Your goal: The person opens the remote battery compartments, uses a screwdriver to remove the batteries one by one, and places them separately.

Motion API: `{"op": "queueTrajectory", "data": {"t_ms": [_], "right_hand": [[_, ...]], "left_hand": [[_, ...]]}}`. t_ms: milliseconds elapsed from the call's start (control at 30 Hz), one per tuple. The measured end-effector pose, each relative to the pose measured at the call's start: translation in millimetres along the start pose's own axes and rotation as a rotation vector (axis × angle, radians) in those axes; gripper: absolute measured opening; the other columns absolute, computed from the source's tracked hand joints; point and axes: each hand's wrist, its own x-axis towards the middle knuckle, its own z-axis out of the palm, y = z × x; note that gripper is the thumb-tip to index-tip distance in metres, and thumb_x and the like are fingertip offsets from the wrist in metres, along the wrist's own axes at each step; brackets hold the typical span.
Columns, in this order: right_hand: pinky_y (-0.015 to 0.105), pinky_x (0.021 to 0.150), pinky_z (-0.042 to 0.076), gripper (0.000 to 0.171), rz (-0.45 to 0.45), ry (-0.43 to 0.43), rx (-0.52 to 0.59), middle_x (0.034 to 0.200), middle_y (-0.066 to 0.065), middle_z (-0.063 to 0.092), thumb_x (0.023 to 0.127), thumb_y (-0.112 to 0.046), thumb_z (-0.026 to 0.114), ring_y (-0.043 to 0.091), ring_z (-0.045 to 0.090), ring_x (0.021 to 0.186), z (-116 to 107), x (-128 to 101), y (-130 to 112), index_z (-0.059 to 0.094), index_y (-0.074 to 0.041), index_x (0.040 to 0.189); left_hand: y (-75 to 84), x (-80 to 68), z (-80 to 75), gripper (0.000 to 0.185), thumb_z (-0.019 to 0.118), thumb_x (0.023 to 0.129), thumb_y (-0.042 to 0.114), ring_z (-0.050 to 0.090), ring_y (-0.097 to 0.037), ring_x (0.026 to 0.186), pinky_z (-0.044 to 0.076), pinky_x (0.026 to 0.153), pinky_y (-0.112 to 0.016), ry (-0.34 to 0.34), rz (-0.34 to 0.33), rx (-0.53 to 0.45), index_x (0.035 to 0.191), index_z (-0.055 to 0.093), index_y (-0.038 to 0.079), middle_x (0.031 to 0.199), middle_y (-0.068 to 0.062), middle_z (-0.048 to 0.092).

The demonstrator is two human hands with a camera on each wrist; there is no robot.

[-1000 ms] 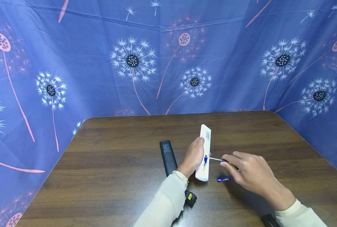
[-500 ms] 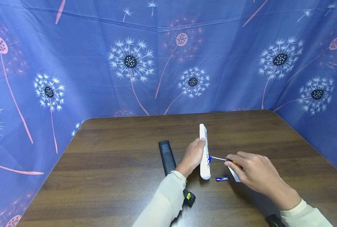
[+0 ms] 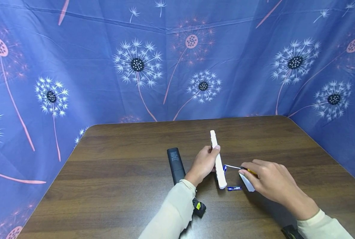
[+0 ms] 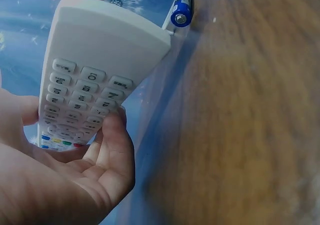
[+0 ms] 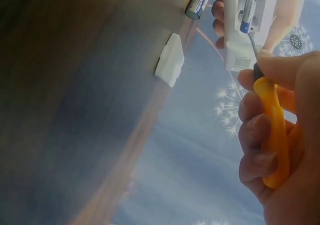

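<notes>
Here, a white remote [image 3: 217, 159] on edge, gripped by the left hand [image 3: 203, 163].
Right hand [image 3: 265, 182] pinches an orange-handled screwdriver [image 5: 270, 120] — tip at a seated battery [image 5: 246, 18]; a loose battery [image 3: 234, 188] lies beside.

A dark wooden bench [image 3: 120, 186] lies under the hands. Beyond and beside them hangs blue cloth [image 3: 76, 66] printed with dandelions.

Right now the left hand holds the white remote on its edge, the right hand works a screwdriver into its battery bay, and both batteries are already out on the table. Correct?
Not quite. Only one battery lies on the table; the right wrist view shows another battery in the white remote, with the screwdriver tip at it. The left hand and right hand are as you say.
</notes>
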Motion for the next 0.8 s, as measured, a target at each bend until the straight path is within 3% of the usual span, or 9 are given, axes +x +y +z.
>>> {"op": "queueTrajectory", "data": {"t_ms": [233,500,800], "right_hand": [[0.034,0.045,0.042,0.013,0.023,-0.031,0.0,0.076,-0.017,0.062,0.081,-0.027,0.08,0.003,0.053,0.057,0.4,-0.2,-1.0,0.075,-0.024,0.093],[0.031,0.045,0.039,0.013,0.037,-0.043,0.003,0.074,-0.02,0.058,0.082,-0.028,0.08,-0.001,0.046,0.056,0.6,-0.4,-1.3,0.075,-0.025,0.093],[0.029,0.045,0.037,0.012,0.056,-0.049,0.003,0.076,-0.02,0.06,0.083,-0.028,0.08,-0.002,0.044,0.056,0.2,-0.5,-2.7,0.076,-0.025,0.093]], "left_hand": [[0.0,-0.2,-1.2,0.048,0.053,0.102,0.042,0.062,-0.016,0.077,0.056,0.066,-0.032,-0.006,0.0,0.004,0.13,0.056,0.003,0.095,-0.004,0.062],[-1.1,0.8,-2.1,0.05,0.052,0.103,0.043,0.061,-0.016,0.075,0.054,0.064,-0.032,0.004,0.006,0.014,0.131,0.056,0.002,0.094,-0.004,0.062],[-0.9,2.6,-4.0,0.05,0.047,0.104,0.044,0.055,-0.014,0.066,0.048,0.06,-0.028,0.038,0.079,-0.016,0.123,0.061,0.0,0.08,-0.004,0.06]]}}
